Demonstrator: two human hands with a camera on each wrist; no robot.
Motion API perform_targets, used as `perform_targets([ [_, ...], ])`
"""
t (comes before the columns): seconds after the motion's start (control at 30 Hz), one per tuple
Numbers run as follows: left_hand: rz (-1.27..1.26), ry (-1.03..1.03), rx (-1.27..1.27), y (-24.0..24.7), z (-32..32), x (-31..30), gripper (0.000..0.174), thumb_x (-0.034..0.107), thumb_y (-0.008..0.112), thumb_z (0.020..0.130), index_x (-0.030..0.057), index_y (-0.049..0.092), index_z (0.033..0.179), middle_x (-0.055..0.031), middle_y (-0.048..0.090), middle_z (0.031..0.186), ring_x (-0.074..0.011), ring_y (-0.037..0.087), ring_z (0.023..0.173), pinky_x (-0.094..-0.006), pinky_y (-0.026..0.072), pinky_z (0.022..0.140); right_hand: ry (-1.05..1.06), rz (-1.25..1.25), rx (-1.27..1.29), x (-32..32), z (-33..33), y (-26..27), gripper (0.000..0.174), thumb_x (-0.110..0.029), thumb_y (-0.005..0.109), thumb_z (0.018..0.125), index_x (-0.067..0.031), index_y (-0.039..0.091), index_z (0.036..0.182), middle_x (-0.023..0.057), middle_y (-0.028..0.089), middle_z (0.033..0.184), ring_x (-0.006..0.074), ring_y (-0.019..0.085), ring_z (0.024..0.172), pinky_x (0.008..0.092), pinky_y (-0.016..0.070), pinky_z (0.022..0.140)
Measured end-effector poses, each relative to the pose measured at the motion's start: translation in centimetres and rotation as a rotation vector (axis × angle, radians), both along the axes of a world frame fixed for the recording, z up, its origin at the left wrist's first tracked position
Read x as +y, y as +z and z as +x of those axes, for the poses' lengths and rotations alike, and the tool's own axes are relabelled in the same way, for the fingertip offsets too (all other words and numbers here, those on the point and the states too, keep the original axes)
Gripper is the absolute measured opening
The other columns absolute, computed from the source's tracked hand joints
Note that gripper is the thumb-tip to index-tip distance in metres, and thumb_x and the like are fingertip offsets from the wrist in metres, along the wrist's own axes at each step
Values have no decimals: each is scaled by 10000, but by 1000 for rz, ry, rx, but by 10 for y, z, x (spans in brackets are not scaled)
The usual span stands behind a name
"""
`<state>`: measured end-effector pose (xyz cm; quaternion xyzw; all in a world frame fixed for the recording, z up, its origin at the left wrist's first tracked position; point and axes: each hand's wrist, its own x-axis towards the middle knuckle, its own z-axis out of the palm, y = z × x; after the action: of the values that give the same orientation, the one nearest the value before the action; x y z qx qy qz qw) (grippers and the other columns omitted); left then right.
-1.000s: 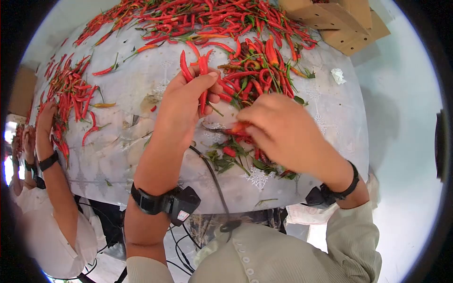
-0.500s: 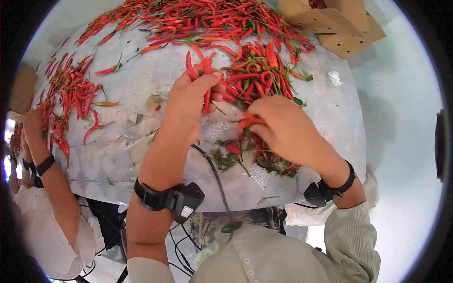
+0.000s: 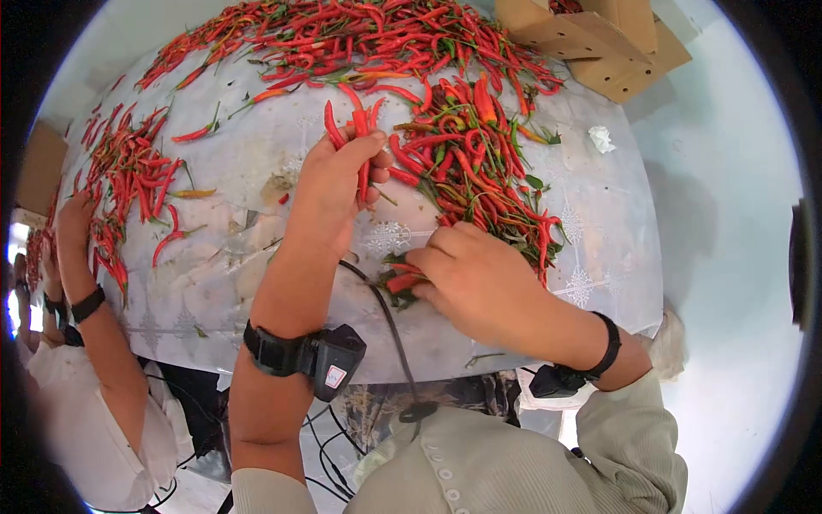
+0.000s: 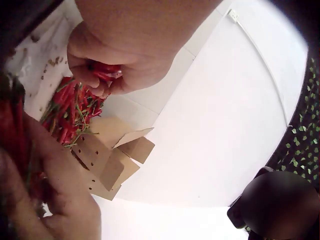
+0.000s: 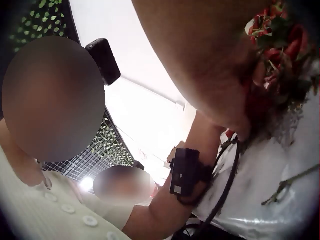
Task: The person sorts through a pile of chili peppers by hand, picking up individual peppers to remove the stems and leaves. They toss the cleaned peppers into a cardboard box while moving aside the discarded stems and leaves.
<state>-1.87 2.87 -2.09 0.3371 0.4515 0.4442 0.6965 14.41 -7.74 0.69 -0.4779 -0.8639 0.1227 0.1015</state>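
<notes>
My left hand (image 3: 330, 176) holds several red chili peppers (image 3: 360, 128) upright, above the tablecloth left of a loose heap. In the left wrist view, red shows between its curled fingers. My right hand (image 3: 475, 278) is low at the near end of that heap of chili peppers (image 3: 467, 158), back of the hand up. Its fingers curl over red chili peppers (image 3: 402, 280) and green leaves, whose ends stick out past the fingertips; the rest is hidden under the palm. More chili peppers (image 3: 548, 236) with stems and leaves lie just beyond its knuckles.
A large pile of red chili peppers (image 3: 368, 38) spans the table's far side. Cardboard boxes (image 3: 599, 47) stand at the far right, near a crumpled white tissue (image 3: 601, 139). Another person's hand (image 3: 75, 218) reaches into a left-hand pile. A black cable (image 3: 385, 317) crosses the tablecloth (image 3: 205, 283).
My right hand has come down and toward me from the heap, onto the leafy peppers at its near end. My left hand keeps its peppers and has barely moved.
</notes>
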Motion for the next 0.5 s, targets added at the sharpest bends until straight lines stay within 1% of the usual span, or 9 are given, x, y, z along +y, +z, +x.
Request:
perform_targets([
  [0.07, -6, 5, 10, 2, 1, 1, 148, 206, 634, 871, 92, 585, 953, 8, 599, 775, -73, 546, 666, -211, 413, 542, -40, 1, 10, -5, -5, -3, 325, -182, 743, 704, -68, 631, 987, 90, 553, 930, 279, 566, 900, 380, 494, 759],
  [0.17, -9, 9, 12, 5, 3, -3, 157, 200, 629, 874, 80, 583, 965, -1, 594, 767, -80, 541, 658, -215, 408, 538, -47, 12, 57, -6, -3, -6, 352, -204, 755, 690, -60, 627, 985, 98, 545, 947, 285, 569, 902, 379, 500, 753],
  [0.27, 0, 5, -25, 4, 3, -3, 164, 195, 626, 876, 74, 582, 977, -5, 591, 762, -85, 536, 649, -221, 398, 529, 14, 42, 93, -4, -3, -10, 161, -95, 616, 729, -17, 590, 868, 123, 529, 909, 295, 577, 875, 380, 512, 673],
  [0.37, -12, 18, -19, 4, 3, -3, 154, 187, 616, 883, 78, 582, 985, -2, 580, 751, -88, 529, 634, -227, 390, 512, 31, 56, 129, -3, -2, -13, 149, -82, 612, 714, -23, 577, 846, 135, 541, 888, 305, 584, 861, 398, 512, 659],
  [0.47, -12, 19, -5, 5, 3, -2, 134, 179, 597, 894, 86, 579, 988, 5, 559, 733, -91, 516, 606, -233, 390, 495, 17, -28, 48, 3, -1, -13, 284, -155, 717, 675, -48, 592, 907, 126, 557, 887, 314, 584, 874, 397, 494, 734],
  [0.5, -3, 13, -9, 4, 3, -2, 130, 179, 593, 895, 88, 577, 987, 7, 556, 729, -92, 513, 603, -234, 389, 494, 22, -29, 98, 5, 3, -14, 279, -131, 698, 680, -42, 592, 921, 136, 565, 872, 326, 582, 872, 402, 489, 740],
])
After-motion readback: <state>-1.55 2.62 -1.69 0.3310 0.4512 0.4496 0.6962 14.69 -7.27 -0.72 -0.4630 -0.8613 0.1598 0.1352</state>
